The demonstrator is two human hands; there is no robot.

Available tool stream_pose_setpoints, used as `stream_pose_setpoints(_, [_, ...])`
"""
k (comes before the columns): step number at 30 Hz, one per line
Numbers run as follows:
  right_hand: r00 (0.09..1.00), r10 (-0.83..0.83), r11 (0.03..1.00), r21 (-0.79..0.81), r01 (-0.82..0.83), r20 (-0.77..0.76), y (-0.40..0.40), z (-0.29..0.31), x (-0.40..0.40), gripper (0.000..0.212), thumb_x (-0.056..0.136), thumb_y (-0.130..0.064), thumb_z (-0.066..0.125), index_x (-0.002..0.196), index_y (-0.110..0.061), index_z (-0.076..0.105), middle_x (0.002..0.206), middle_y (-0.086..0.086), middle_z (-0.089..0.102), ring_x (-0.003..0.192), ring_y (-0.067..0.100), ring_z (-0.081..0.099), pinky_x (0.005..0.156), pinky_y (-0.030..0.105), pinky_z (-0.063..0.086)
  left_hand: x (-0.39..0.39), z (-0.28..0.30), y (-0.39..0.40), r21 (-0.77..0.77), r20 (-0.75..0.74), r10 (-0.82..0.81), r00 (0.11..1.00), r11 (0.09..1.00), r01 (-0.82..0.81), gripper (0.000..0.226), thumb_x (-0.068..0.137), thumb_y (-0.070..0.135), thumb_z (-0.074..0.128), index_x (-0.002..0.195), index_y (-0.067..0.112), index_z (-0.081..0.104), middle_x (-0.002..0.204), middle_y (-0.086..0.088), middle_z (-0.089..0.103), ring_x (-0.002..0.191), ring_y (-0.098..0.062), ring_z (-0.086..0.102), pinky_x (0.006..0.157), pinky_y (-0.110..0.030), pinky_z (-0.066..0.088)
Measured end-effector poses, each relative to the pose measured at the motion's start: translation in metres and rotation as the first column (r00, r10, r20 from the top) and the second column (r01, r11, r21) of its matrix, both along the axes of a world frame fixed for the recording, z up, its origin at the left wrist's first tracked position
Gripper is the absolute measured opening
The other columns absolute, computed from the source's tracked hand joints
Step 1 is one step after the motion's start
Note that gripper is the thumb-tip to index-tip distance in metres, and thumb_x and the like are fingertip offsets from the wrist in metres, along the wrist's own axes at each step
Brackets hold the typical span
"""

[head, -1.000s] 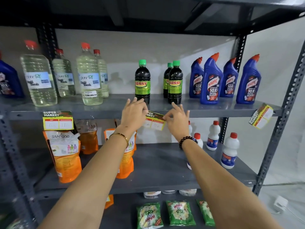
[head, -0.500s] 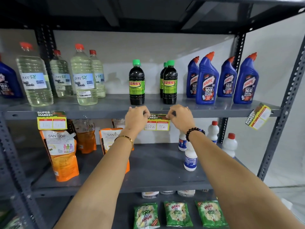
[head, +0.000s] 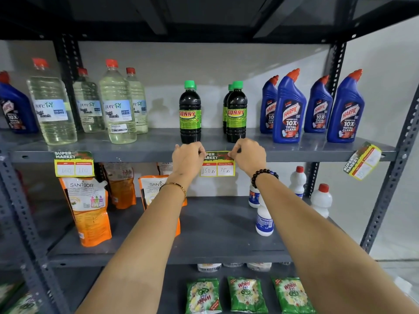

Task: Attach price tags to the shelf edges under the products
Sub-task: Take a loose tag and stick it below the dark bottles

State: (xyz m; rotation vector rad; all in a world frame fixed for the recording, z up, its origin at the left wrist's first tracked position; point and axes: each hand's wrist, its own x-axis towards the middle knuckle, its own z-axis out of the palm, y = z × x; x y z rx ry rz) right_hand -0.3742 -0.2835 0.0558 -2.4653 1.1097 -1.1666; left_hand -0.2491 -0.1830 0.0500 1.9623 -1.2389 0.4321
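A yellow and green price tag (head: pixel 217 166) lies flat and level against the grey shelf edge (head: pixel 136 156), below the dark Sunny bottles (head: pixel 190 114). My left hand (head: pixel 187 159) pinches its upper left corner and my right hand (head: pixel 249 156) pinches its upper right corner. Both hands have fingers curled, thumbs pressed on the tag's top strip. A second tag (head: pixel 74 164) hangs straight on the same edge under the clear bleach bottles (head: pixel 118 103). A third tag (head: pixel 362 161) hangs tilted at the right end, under the blue Harpic bottles (head: pixel 288 107).
Orange Santoor pouches (head: pixel 87 211) and white bottles with red caps (head: pixel 264 219) stand on the shelf below. Green Wheel packets (head: pixel 246 294) lie on the lowest shelf. Perforated grey uprights (head: pixel 394 177) frame the rack on both sides.
The tag was tilted and loose between my fingers a second ago; now it sits level against the shelf edge with both hands closed on its top corners. The camera has moved closer.
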Motion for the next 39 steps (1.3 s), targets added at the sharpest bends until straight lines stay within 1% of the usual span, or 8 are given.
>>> stream_pose_setpoints(7, [1.0,0.005,1.0,0.027,-0.005,-0.002,-0.001,0.001,0.004,0.022,0.078,-0.027,0.068,0.096,-0.016,0.061,0.101,0.004,0.067,0.094,0.024,0.059,0.094,0.047,0.044,0.001,-0.004,-0.005,-0.013,0.039,0.025,0.999,1.0,-0.024,0.011,0.086,0.022,0.063,0.093,0.015,0.058,0.084,-0.01,0.072,0.086,-0.033,0.061,0.099,-0.052,0.043])
stream_pose_setpoints(11, [1.0,-0.003,1.0,0.031,0.004,-0.019,0.0,0.0,0.01,0.023,0.077,-0.044,0.067,0.08,-0.021,0.071,0.091,0.001,0.07,0.088,0.022,0.058,0.099,0.051,0.036,0.002,-0.007,-0.011,0.028,0.089,0.045,0.995,0.998,-0.047,0.03,0.081,0.039,0.066,0.102,0.017,0.065,0.092,-0.014,0.073,0.09,-0.034,0.064,0.107,-0.049,0.032])
stream_pose_setpoints(19, [0.997,-0.075,0.996,-0.039,0.075,-0.002,-0.002,-0.011,0.017,0.025,0.08,-0.038,0.066,0.096,-0.019,0.067,0.107,0.007,0.062,0.101,0.029,0.057,0.109,0.056,0.022,0.008,-0.01,-0.022,-0.029,0.121,0.086,0.989,0.996,-0.083,0.024,0.084,0.038,0.064,0.094,0.017,0.069,0.089,-0.012,0.074,0.088,-0.033,0.066,0.11,-0.048,0.028])
stream_pose_setpoints(25, [0.996,-0.088,0.993,-0.085,0.086,-0.029,-0.002,-0.015,0.015,0.027,0.082,-0.037,0.063,0.1,-0.017,0.064,0.109,0.008,0.06,0.102,0.03,0.056,0.11,0.056,0.023,0.01,-0.008,-0.026,-0.001,0.151,0.102,0.983,0.995,-0.103,0.026,0.084,0.04,0.062,0.088,0.015,0.069,0.085,-0.013,0.073,0.086,-0.033,0.065,0.109,-0.047,0.029])
stream_pose_setpoints(31, [0.994,0.012,0.999,-0.041,-0.016,-0.109,-0.006,-0.013,0.002,0.033,0.087,-0.033,0.057,0.118,-0.019,0.058,0.124,0.008,0.056,0.117,0.029,0.049,0.113,0.058,0.012,0.006,-0.01,-0.026,0.019,0.231,0.124,0.965,0.991,-0.132,0.024,0.086,0.037,0.061,0.086,0.013,0.068,0.079,-0.013,0.072,0.083,-0.033,0.066,0.112,-0.051,0.023])
stream_pose_setpoints(33, [0.994,0.009,0.996,-0.083,-0.019,-0.112,-0.011,-0.019,-0.014,0.04,0.09,-0.031,0.054,0.128,-0.019,0.05,0.135,0.009,0.051,0.128,0.029,0.041,0.115,0.055,0.01,0.001,-0.015,-0.029,0.003,0.264,0.125,0.956,0.991,-0.131,0.03,0.085,0.039,0.062,0.095,0.011,0.067,0.093,-0.015,0.073,0.1,-0.033,0.063,0.113,-0.054,0.018])
stream_pose_setpoints(35, [0.996,-0.039,0.99,-0.136,0.028,-0.085,-0.018,-0.025,-0.037,0.041,0.092,-0.028,0.051,0.132,-0.018,0.045,0.142,0.009,0.045,0.136,0.028,0.031,0.117,0.052,0.01,-0.014,-0.02,-0.036,0.011,0.277,0.073,0.958,0.997,-0.079,0.039,0.086,0.04,0.059,0.111,0.01,0.062,0.122,-0.013,0.064,0.125,-0.032,0.048,0.114,-0.054,0.012])
stream_pose_setpoints(39, [0.976,-0.15,0.972,-0.206,0.116,-0.157,-0.046,-0.031,-0.098,0.042,0.094,-0.026,0.047,0.135,-0.018,0.04,0.148,0.009,0.038,0.141,0.027,0.022,0.117,0.052,0.011,-0.07,-0.027,-0.07,0.012,0.294,-0.073,0.953,0.997,0.072,0.048,0.087,0.041,0.056,0.125,0.013,0.053,0.143,-0.01,0.046,0.137,-0.029,0.033,0.116,-0.052,0.01])
